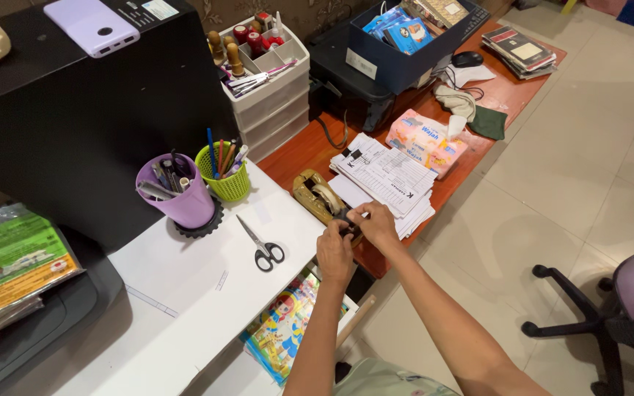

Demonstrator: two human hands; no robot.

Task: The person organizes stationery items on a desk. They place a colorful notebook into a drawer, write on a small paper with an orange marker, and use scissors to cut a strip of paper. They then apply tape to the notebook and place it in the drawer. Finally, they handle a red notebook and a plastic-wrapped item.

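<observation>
Hands (354,238) at tape dispenser (317,195), scissors (262,246) beside.

Pink-orange tissue pack (425,142) on red desk (310,150), green packets (10,258) far left (glossy); blue packs (398,28) in box (398,62)

On the white table (185,286), scissors (262,246) lie closed, handles toward the near edge. Behind them stands a purple cup (177,192) of pens on a black ring, and just right of the cup a green mesh cup (227,177) (also full of pens). Further behind the scissors, a white drawer unit (269,92) carries stamps and bottles on top. Left of the cup rises a black cabinet (75,125) with a pale power bank (103,26) on it. Well right of the scissors, on the red desk (508,92), sit a tissue pack (425,141) and a blue box (405,51). An office chair (618,315) stands on the tiled floor.
</observation>
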